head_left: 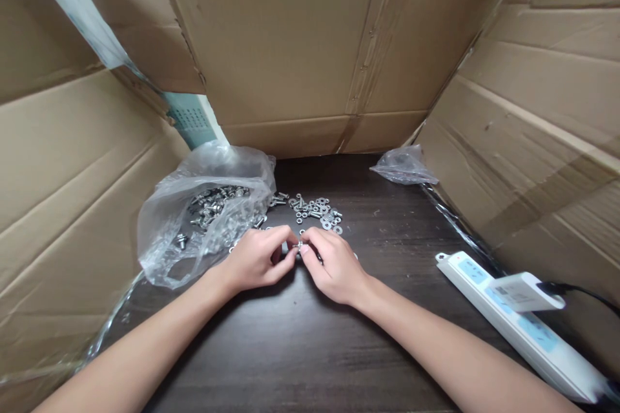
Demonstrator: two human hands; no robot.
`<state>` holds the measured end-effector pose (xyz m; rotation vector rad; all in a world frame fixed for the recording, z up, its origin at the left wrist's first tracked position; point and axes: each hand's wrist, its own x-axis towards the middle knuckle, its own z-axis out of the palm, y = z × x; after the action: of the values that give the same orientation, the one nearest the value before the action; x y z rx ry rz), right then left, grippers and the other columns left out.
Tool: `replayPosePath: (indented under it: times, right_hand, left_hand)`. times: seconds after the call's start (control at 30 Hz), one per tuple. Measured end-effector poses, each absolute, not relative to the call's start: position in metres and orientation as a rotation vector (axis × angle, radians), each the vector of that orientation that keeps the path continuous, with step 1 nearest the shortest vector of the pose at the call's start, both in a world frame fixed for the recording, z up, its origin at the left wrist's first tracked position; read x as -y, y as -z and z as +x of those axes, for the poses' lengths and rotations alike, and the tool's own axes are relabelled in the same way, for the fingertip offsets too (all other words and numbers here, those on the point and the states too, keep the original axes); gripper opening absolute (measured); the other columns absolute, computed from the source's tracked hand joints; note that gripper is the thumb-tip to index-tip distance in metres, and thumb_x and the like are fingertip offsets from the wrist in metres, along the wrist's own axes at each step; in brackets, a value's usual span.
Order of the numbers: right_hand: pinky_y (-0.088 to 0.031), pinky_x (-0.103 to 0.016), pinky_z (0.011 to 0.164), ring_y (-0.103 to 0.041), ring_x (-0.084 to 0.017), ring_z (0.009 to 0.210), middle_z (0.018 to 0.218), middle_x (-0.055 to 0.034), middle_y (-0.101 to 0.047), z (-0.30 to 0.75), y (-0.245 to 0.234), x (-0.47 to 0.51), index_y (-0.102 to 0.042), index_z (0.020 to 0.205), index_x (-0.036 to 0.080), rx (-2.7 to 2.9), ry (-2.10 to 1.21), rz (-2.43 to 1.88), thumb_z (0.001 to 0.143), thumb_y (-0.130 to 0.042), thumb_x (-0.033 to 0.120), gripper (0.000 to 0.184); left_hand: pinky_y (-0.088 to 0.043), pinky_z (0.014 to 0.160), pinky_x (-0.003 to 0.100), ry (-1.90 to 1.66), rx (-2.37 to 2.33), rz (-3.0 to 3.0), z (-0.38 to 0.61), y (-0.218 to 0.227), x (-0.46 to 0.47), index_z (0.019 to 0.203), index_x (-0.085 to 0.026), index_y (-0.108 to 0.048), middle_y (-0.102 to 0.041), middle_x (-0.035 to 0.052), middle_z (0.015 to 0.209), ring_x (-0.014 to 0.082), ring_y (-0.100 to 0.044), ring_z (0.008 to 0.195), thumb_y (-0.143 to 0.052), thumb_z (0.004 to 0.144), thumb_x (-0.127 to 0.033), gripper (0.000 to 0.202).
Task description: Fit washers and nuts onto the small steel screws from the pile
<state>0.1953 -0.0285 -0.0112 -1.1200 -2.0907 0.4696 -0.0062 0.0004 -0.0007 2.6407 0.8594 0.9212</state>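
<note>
My left hand (259,258) and my right hand (332,264) meet over the dark wooden table (300,342), fingertips pinched together on a small metal bolt (299,246) between them. Just behind the hands lies a loose scatter of small nuts and washers (317,211). To the left, touching distance from my left hand, a crumpled clear plastic bag (203,219) holds several more metal bolts.
Cardboard walls (300,45) enclose the table on the left, back and right. A second, small clear bag (404,166) lies at the back right. A white power strip (513,316) with a white plug adapter (526,292) lies at the right front.
</note>
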Motion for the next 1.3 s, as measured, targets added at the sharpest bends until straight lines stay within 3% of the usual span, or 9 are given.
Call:
replayPosePath:
  times: [0.17, 0.5, 0.77, 1.3]
  right_hand:
    - [-0.040, -0.032, 0.071, -0.055, -0.018, 0.071, 0.083, -0.0031, -0.065, 0.1956, 0.0110, 0.0296, -0.054, 0.094, 0.021, 2.075, -0.445, -1.113, 0.095, -0.048, 0.022, 0.006]
    - [-0.041, -0.033, 0.074, -0.058, -0.019, 0.075, 0.081, -0.0031, -0.065, 0.1949, 0.0109, 0.0274, -0.053, 0.086, 0.022, 2.101, -0.457, -1.124, 0.099, -0.043, 0.023, 0.016]
    - [-0.041, -0.031, 0.071, -0.056, -0.018, 0.071, 0.081, -0.0023, -0.064, 0.1958, 0.0095, 0.0296, -0.052, 0.095, 0.022, 2.079, -0.491, -1.125, 0.095, -0.047, 0.022, 0.004]
    - [-0.041, -0.032, 0.073, -0.057, -0.020, 0.074, 0.080, -0.0030, -0.063, 0.1962, 0.0119, 0.0273, -0.051, 0.090, 0.022, 2.144, -0.466, -1.126, 0.100, -0.042, 0.023, 0.014]
  left_hand:
    - [-0.039, 0.050, 0.019, -0.925, -0.871, 2.623, -0.0070, 0.0007, -0.0007, 0.092, -0.019, -0.058, -0.056, -0.0072, 0.057, 0.0079, -0.053, 0.047, -0.057, 0.090, -0.020, 0.002]
    - [-0.038, 0.049, 0.019, -0.925, -0.850, 2.629, -0.0059, -0.0005, -0.0003, 0.092, -0.019, -0.058, -0.056, -0.0070, 0.057, 0.0075, -0.052, 0.046, -0.056, 0.092, -0.020, 0.003]
    - [-0.039, 0.050, 0.019, -0.916, -0.866, 2.609, -0.0067, 0.0008, -0.0009, 0.091, -0.019, -0.059, -0.058, -0.0065, 0.058, 0.0076, -0.054, 0.046, -0.057, 0.090, -0.020, 0.002]
    - [-0.039, 0.049, 0.019, -0.932, -0.851, 2.618, -0.0057, 0.0004, 0.0004, 0.091, -0.019, -0.058, -0.058, -0.0070, 0.057, 0.0078, -0.053, 0.046, -0.057, 0.090, -0.020, 0.002]
